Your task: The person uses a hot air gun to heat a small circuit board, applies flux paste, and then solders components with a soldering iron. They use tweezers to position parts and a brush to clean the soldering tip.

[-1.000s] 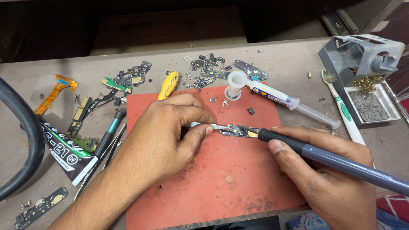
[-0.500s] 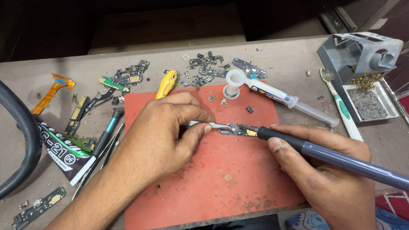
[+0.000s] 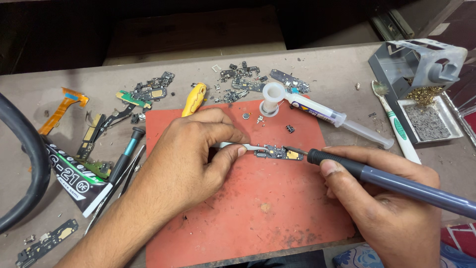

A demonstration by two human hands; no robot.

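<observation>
The right hand (image 3: pixel 391 208) is closed around a grey soldering iron (image 3: pixel 396 183), its tip touching the small circuit board (image 3: pixel 277 152) on the red mat (image 3: pixel 258 213). The left hand (image 3: pixel 193 159) pinches metal tweezers (image 3: pixel 238 146) shut, pinning the board's left end. Sound practice: firm hold-down, brief tip contact on the joint only. Beyond lie a syringe (image 3: pixel 327 115), solder spool (image 3: pixel 272 97) and scrap boards (image 3: pixel 243 79).

1. A work mat (image 3: pixel 258 218) is laid on the bench (image 3: pixel 337 64), with a small circuit board (image 3: pixel 277 152) placed mid-mat.
2. A syringe (image 3: pixel 327 115) is found behind the board, a toothbrush (image 3: pixel 396 126) off right.
3. Loose board scraps (image 3: pixel 148 92) and a screwdriver (image 3: pixel 124 156) are scattered left of the mat.
</observation>
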